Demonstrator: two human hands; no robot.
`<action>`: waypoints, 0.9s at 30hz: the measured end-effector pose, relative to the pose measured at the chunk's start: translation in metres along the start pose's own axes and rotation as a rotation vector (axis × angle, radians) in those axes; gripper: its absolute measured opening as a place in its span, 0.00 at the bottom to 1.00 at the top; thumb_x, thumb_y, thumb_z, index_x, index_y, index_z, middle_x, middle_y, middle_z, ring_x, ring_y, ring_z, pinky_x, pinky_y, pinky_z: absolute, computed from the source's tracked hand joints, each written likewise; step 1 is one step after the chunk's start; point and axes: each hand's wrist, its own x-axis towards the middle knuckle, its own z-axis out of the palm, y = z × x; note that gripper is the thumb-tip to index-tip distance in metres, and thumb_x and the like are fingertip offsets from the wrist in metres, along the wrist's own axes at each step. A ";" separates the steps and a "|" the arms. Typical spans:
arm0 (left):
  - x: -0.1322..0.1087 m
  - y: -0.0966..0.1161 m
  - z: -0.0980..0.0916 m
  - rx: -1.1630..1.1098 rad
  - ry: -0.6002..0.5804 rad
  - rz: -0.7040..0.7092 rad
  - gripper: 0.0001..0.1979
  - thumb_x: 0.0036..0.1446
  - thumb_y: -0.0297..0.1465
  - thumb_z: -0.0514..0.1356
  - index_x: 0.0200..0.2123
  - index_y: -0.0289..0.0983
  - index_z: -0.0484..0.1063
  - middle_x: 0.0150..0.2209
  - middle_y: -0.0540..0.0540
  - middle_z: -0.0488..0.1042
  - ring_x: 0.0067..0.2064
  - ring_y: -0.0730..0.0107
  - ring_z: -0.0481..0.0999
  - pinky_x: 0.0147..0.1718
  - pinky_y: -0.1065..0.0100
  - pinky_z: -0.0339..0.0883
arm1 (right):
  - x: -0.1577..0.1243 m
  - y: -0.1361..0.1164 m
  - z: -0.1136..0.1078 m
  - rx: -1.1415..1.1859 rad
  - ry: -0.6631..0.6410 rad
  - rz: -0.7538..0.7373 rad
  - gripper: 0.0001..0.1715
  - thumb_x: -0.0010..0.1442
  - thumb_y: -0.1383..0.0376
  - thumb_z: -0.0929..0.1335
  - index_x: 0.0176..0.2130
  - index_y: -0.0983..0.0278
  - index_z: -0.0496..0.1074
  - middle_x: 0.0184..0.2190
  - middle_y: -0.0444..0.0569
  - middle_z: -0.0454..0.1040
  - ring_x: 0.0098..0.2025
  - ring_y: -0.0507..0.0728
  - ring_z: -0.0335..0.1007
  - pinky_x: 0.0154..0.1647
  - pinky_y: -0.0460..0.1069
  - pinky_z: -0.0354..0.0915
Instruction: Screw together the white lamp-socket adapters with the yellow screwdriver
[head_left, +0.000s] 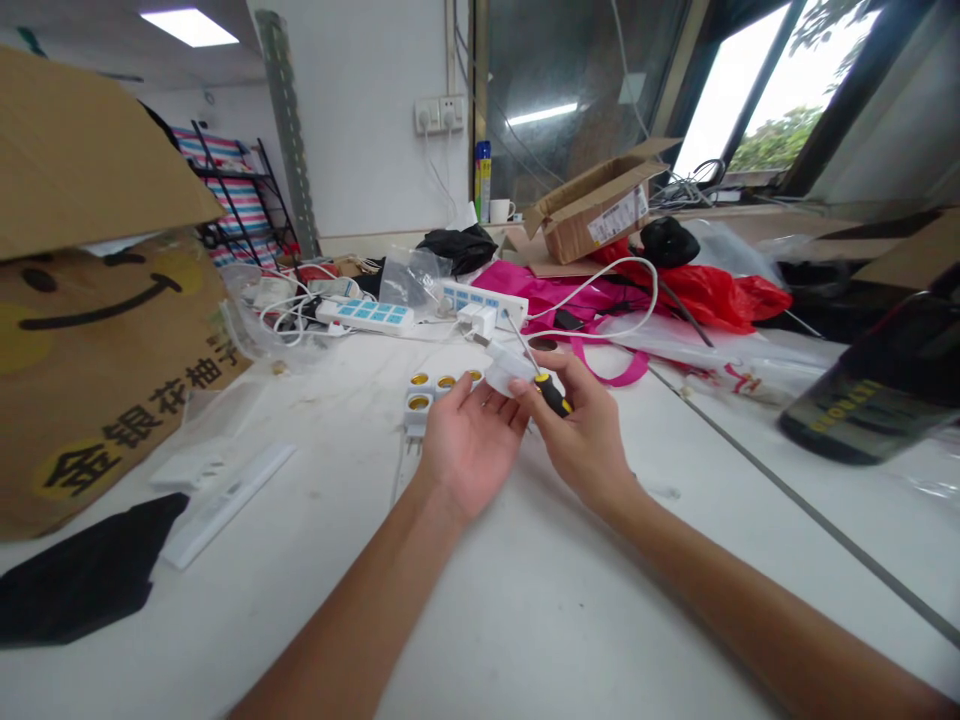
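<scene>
My left hand (469, 435) is closed round a small white plastic part (504, 370), held just above the white table (540, 600). My right hand (585, 430) grips a screwdriver (546, 385) with a black and yellow handle. Its thin metal shaft points up and to the left, past the white part. Just behind my left hand lies a white strip with brass lamp sockets (421, 398).
A large cardboard box with a smiley face (97, 360) fills the left. White power strips (365, 315) and cables, pink and red bags (705, 290), an open carton (596, 210) and a dark bottle (877, 390) crowd the back and right. White covers (217, 500) and black cloth (82, 575) lie front left.
</scene>
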 end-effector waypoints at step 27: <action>0.000 0.007 0.011 0.093 0.010 0.056 0.22 0.83 0.34 0.49 0.64 0.30 0.78 0.54 0.33 0.85 0.43 0.67 0.85 0.36 0.75 0.79 | -0.002 -0.002 -0.001 0.039 -0.186 -0.026 0.23 0.68 0.45 0.78 0.50 0.57 0.77 0.49 0.53 0.86 0.51 0.66 0.84 0.48 0.57 0.79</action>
